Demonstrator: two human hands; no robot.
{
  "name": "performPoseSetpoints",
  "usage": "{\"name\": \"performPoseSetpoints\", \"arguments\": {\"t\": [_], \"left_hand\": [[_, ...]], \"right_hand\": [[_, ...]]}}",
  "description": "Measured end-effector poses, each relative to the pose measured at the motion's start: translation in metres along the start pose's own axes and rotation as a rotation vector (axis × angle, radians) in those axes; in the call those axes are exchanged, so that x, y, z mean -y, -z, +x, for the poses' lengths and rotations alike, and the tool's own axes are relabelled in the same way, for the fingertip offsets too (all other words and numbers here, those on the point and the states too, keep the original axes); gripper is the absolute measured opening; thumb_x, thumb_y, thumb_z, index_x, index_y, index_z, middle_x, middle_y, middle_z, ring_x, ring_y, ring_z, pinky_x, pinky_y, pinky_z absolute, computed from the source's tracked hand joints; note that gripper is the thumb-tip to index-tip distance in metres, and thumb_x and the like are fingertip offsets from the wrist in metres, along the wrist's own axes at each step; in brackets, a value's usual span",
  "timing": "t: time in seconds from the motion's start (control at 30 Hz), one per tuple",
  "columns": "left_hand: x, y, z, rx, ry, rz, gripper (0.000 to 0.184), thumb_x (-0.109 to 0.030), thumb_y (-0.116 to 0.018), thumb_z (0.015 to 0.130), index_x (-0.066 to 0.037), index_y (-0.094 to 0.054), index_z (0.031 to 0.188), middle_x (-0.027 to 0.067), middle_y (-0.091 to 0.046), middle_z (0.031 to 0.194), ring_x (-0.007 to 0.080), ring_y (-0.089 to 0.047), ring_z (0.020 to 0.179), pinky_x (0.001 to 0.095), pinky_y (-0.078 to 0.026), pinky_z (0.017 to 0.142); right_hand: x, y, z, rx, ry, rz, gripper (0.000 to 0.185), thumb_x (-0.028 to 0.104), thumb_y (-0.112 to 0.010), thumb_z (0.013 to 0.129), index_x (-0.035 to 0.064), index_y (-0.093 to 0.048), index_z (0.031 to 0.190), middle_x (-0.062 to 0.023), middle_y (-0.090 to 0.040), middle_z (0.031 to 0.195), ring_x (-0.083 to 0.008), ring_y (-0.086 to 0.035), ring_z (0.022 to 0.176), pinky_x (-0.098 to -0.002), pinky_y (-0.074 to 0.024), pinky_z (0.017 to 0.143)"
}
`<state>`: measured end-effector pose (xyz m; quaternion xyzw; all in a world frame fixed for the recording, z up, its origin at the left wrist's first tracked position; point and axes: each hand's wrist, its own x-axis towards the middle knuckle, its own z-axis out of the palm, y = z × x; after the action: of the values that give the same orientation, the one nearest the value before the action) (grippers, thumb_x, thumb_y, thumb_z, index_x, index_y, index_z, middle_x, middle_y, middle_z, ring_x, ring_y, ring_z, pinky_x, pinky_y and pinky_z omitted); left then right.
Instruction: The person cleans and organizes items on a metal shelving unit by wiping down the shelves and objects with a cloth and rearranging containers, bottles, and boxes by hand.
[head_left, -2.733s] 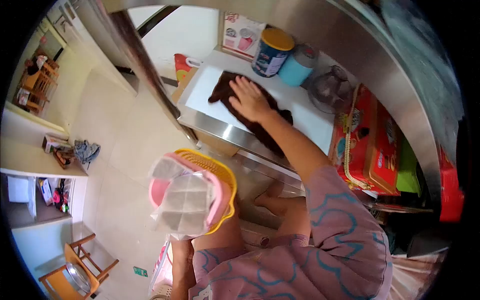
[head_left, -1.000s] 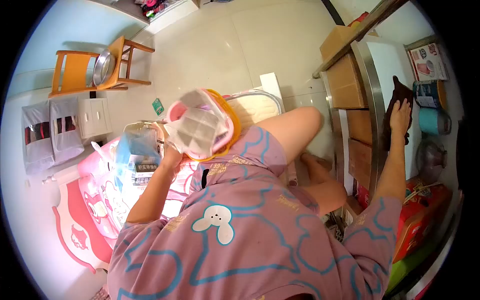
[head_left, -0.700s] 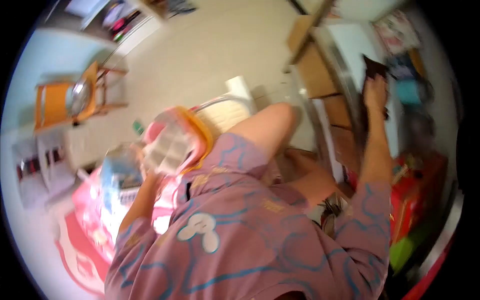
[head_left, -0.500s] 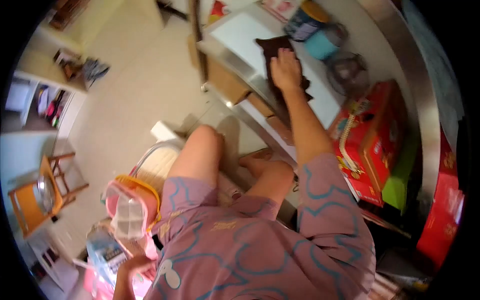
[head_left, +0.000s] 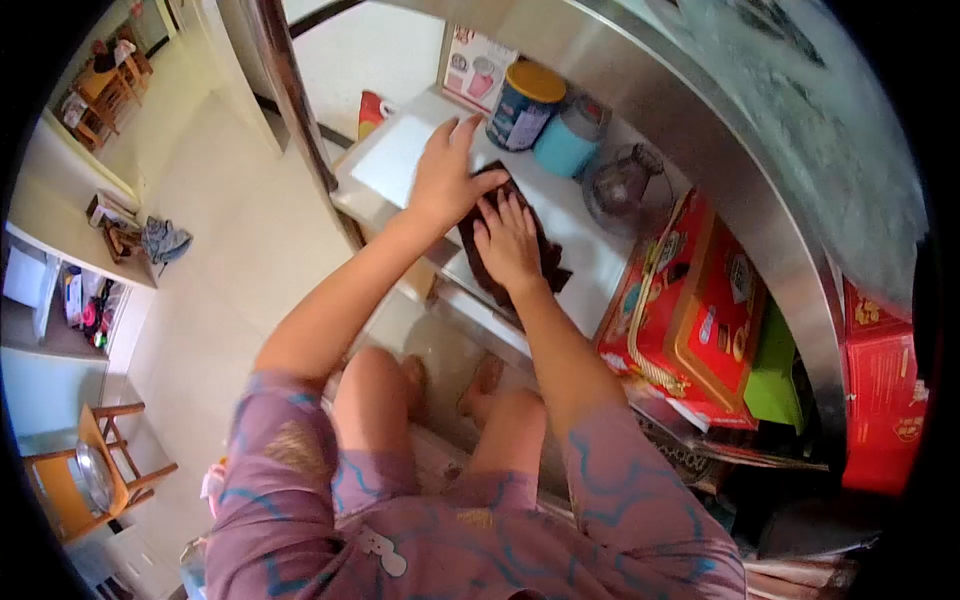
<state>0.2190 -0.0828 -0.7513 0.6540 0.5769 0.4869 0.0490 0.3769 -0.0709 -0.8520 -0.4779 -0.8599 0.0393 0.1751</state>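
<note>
A dark brown cloth (head_left: 484, 272) lies spread on a white shelf top (head_left: 590, 265) in front of me. My right hand (head_left: 508, 240) rests flat on the cloth with its fingers stretched out. Just beyond it, my left hand (head_left: 447, 182) reaches over the cloth's far left corner, thumb and fingers apart and nothing visibly held. The thumb comes close to the right hand's fingertips; whether it touches the cloth I cannot tell. Behind the cloth stand a dark blue tin with a yellow lid (head_left: 522, 108), a turquoise container (head_left: 568, 140) and a see-through jug (head_left: 625, 190).
A large red box with a rope handle (head_left: 690, 310) sits to the right, beside a green box (head_left: 775, 375). A curved metal edge (head_left: 720, 115) runs above the shelf. At the left stands a wooden chair (head_left: 110, 450) bearing a metal bowl.
My left hand has moved from low at my left side, near the pink basket, up to the cloth. My right hand stays on the cloth. The view has shifted.
</note>
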Motion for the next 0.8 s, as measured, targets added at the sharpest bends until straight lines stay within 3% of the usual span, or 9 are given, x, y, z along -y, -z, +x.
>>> {"name": "performPoseSetpoints", "arguments": {"t": [0.03,0.27,0.33,0.43,0.53,0.6,0.63,0.7,0.8], "left_hand": [[0.006,-0.028,0.030,-0.075,0.032,0.019,0.081,-0.028,-0.083,0.066,-0.003,-0.046,0.134,0.0296,-0.047,0.130,0.0445,-0.046,0.119,0.0443,-0.040,0.102],[0.031,-0.155,0.151,-0.296,-0.048,0.335,0.083,-0.051,-0.068,0.076,-0.012,-0.039,0.143,0.0208,-0.036,0.145,0.0354,-0.031,0.136,0.0538,-0.033,0.103],[0.011,-0.151,0.159,-0.288,0.108,0.259,0.079,-0.055,-0.061,0.081,-0.015,-0.037,0.145,0.0158,-0.034,0.148,0.0337,-0.027,0.138,0.0566,-0.031,0.103],[0.052,-0.210,0.166,-0.298,0.017,0.244,0.068,-0.054,-0.050,0.088,-0.024,-0.034,0.147,0.0098,-0.035,0.150,0.0329,-0.031,0.137,0.0641,-0.027,0.101],[-0.001,-0.123,0.132,-0.176,0.151,0.227,0.069,-0.047,-0.063,0.081,-0.017,-0.044,0.140,0.0157,-0.043,0.139,0.0389,-0.042,0.125,0.0549,-0.038,0.098],[0.022,-0.124,0.126,-0.061,0.179,0.214,0.069,-0.043,-0.069,0.077,-0.014,-0.048,0.136,0.0203,-0.046,0.133,0.0407,-0.045,0.121,0.0514,-0.041,0.096],[0.059,-0.149,0.125,-0.175,0.035,0.175,0.069,-0.039,-0.074,0.071,-0.011,-0.052,0.131,0.0241,-0.048,0.127,0.0420,-0.046,0.117,0.0499,-0.043,0.094],[0.074,-0.126,0.111,-0.275,-0.110,0.136,0.070,-0.034,-0.080,0.066,-0.008,-0.056,0.126,0.0279,-0.049,0.121,0.0432,-0.048,0.113,0.0483,-0.045,0.092],[0.054,-0.042,0.073,-0.264,0.066,0.023,0.072,-0.027,-0.084,0.059,-0.007,-0.057,0.124,0.0319,-0.050,0.116,0.0453,-0.049,0.108,0.0463,-0.045,0.093]], "right_hand": [[0.002,0.002,0.001,-0.001,0.001,0.005,0.048,0.033,-0.044,0.097,0.0156,-0.044,0.142,-0.0181,-0.036,0.150,-0.0343,-0.026,0.141,-0.0456,-0.0188,0.117],[-0.003,-0.007,0.001,-0.009,0.005,-0.069,0.048,0.034,-0.040,0.099,0.0117,-0.044,0.141,-0.0176,-0.033,0.151,-0.0343,-0.026,0.141,-0.0465,-0.0175,0.117],[-0.002,-0.001,-0.001,-0.026,0.015,0.008,0.048,0.034,-0.038,0.099,0.0063,-0.049,0.137,-0.0174,-0.033,0.151,-0.0346,-0.027,0.141,-0.0472,-0.0193,0.116],[-0.002,-0.001,-0.001,-0.072,0.042,0.012,0.047,0.033,-0.038,0.099,0.0062,-0.047,0.137,-0.0172,-0.036,0.150,-0.0350,-0.030,0.140,-0.0491,-0.0217,0.115],[-0.002,-0.002,0.001,-0.017,0.021,-0.013,0.046,0.030,-0.041,0.099,0.0076,-0.046,0.139,-0.0171,-0.038,0.149,-0.0347,-0.032,0.139,-0.0494,-0.0226,0.115],[-0.003,-0.004,0.003,-0.033,0.035,0.007,0.045,0.028,-0.043,0.098,0.0083,-0.046,0.139,-0.0171,-0.038,0.148,-0.0346,-0.032,0.139,-0.0495,-0.0227,0.115],[-0.005,-0.005,0.003,-0.049,0.050,0.028,0.044,0.026,-0.045,0.098,0.0090,-0.046,0.139,-0.0170,-0.039,0.147,-0.0344,-0.033,0.139,-0.0495,-0.0228,0.115],[-0.007,-0.005,0.003,-0.088,0.089,0.073,0.042,0.020,-0.050,0.095,0.0104,-0.049,0.136,-0.0146,-0.044,0.144,-0.0324,-0.036,0.137,-0.0483,-0.0251,0.114],[-0.014,-0.002,0.010,-0.012,0.140,0.130,0.041,0.014,-0.052,0.092,0.0106,-0.050,0.133,-0.0137,-0.046,0.143,-0.0311,-0.039,0.135,-0.0473,-0.0272,0.114]]}}
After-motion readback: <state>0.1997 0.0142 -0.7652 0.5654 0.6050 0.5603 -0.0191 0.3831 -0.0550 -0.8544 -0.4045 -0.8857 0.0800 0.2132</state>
